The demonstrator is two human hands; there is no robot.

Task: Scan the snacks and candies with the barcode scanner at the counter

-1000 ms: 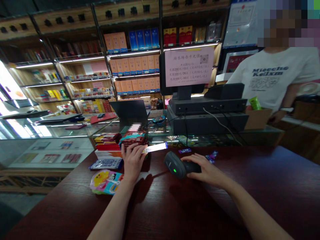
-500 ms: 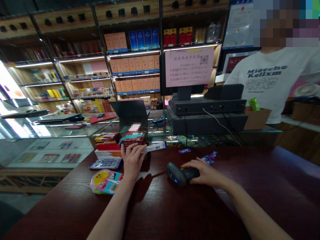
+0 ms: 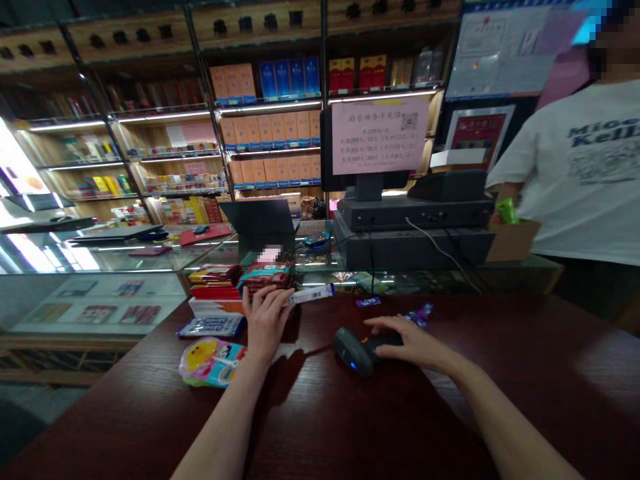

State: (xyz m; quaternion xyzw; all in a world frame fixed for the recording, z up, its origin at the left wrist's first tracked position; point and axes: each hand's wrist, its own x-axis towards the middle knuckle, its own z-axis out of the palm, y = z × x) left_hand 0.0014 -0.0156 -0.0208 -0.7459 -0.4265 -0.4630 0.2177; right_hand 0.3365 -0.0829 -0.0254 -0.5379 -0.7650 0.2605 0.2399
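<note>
My left hand [image 3: 265, 320] is over the front of a pile of packaged goods, its fingers on one end of a long, narrow white-and-purple packet [image 3: 315, 294] with a barcode. The packet's other end sticks out to the right; my thumb's grip is mostly hidden. A dark barcode scanner [image 3: 354, 352] lies on the brown table, a blue light lit on its head. Around its handle, my right hand [image 3: 413, 343] has its fingers apart and loosely raised. Left of my left hand lie a blue-and-white packet [image 3: 213, 326] and a colourful duck-picture package [image 3: 210, 363].
Red packages [image 3: 215, 292] are stacked behind my left hand. Small purple wrapped items [image 3: 369, 302] lie beyond the scanner. A dark register [image 3: 415, 230] with a monitor stands on the glass counter, beside a cardboard box [image 3: 513, 241]. A person in a white shirt [image 3: 590, 180] stands behind it.
My right hand has loosened and lifted slightly from the scanner, which stays on the table. My left hand is nearly still. The person behind the counter has shifted right.
</note>
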